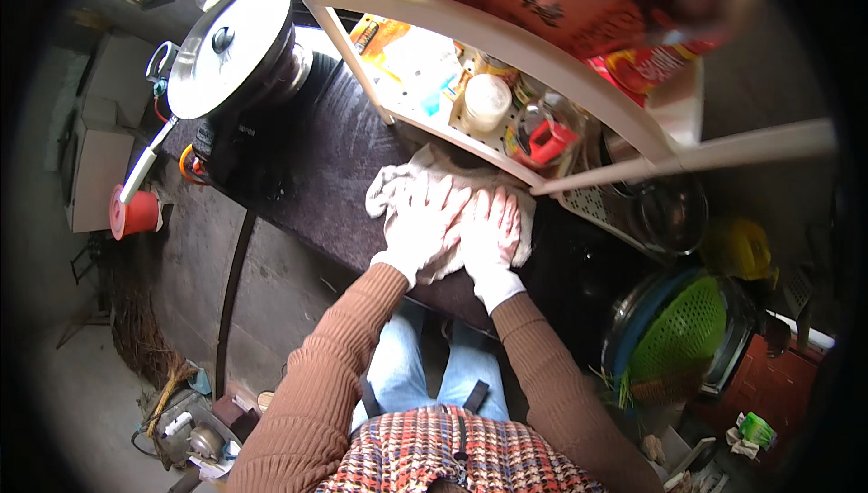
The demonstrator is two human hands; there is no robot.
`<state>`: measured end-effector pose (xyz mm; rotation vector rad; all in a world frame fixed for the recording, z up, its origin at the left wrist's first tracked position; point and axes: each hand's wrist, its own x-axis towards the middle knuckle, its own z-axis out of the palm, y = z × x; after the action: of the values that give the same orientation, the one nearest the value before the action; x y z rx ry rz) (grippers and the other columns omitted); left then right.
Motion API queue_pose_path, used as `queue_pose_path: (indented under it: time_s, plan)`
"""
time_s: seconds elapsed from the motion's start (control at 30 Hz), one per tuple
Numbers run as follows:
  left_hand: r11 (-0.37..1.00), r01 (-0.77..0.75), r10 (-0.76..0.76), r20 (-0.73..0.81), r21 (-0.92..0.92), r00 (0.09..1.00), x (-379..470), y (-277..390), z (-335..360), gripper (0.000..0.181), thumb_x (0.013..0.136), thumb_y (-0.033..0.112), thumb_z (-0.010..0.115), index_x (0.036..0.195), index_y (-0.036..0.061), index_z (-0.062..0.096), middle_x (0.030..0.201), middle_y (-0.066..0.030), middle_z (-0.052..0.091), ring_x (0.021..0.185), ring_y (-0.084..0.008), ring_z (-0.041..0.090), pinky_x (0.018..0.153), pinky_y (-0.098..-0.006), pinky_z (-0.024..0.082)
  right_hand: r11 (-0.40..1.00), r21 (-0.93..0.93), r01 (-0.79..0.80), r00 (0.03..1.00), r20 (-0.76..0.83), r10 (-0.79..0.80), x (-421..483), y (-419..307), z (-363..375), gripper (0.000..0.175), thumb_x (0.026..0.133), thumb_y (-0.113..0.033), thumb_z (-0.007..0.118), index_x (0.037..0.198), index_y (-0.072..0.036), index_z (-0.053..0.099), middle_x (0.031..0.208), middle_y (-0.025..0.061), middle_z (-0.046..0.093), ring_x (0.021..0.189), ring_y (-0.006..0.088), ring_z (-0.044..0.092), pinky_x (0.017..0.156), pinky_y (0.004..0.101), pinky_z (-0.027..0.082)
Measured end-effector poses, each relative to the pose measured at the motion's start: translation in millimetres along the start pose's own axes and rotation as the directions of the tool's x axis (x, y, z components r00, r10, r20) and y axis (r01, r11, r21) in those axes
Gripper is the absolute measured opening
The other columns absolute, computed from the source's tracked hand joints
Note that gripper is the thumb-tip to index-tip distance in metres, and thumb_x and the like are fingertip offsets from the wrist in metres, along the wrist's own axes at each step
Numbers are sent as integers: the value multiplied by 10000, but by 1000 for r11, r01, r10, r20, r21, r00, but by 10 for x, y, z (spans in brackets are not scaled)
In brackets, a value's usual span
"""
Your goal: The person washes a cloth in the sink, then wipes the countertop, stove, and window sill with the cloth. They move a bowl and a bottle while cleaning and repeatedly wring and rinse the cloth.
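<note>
A pale, crumpled cloth [432, 159] lies spread on the dark countertop [332, 167] before me. My left hand [427, 221] presses flat on its left half, fingers spread and pointing away from me. Beside it, my right hand [491, 232] rests palm down on the right half, with slim gaps between the fingers. The hands sit close together, and neither grips the fabric in a fist. Folds of cloth bunch up past the left fingertips. Bright light washes out detail on both hands.
A white shelf rack [468, 147] holding jars and packets stands just beyond the cloth. At the counter's far left is a lidded wok [230, 48] with a white handle. Metal bowls [668, 215] and a green plastic colander [681, 330] lie to the right.
</note>
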<state>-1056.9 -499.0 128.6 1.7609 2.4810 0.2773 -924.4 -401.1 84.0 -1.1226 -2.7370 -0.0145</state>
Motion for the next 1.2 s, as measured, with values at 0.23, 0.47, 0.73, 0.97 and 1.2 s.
queue_pose_path:
  time_s: [0.23,0.47,0.73,0.97,1.2]
  plan:
    - [958,-155,73,-316,-242,946,1618,-686,13,423,1013,427,629,1240,95,762,1094,-161,783,1221,-323,685,1124,-540,466,813,407,-417,908,228,352,1407,-159,429,495,1034,-481,568,1341,-123,718,1367,120,735,1309,345,656,1134,531,486]
    - [958,-90,30,-216,-272,976,1958,-982,203,418,1004,412,633,1229,85,762,1102,-171,781,1219,-307,690,1110,-532,480,907,203,-369,925,172,338,1644,-121,1107,430,1078,-483,531,1207,-157,779,1248,125,779,1138,373,747,1023,510,566]
    - [959,-149,101,-201,-240,974,1478,-961,80,435,986,392,639,1269,78,740,1214,-201,746,1254,-310,674,1112,-545,480,959,170,-226,973,-11,231,1400,-328,213,398,1040,-470,590,1082,-130,793,1040,147,786,1000,372,747,876,536,577]
    - [972,-233,229,-106,-35,968,144,-1055,-111,600,1016,539,590,1542,251,591,1560,-124,575,1506,-390,434,1247,-644,271,992,73,-103,994,50,99,65,-903,45,623,1014,-337,590,1585,-98,525,1627,202,475,1518,420,420,1267,594,292]
    - [959,-234,249,82,-163,965,-832,-1502,-320,689,949,574,639,1568,279,573,1624,-159,497,1510,-478,373,1228,-748,199,988,154,4,984,175,-31,-666,-1553,-283,594,1050,-311,552,1599,-86,516,1653,174,491,1564,372,401,1312,545,252]
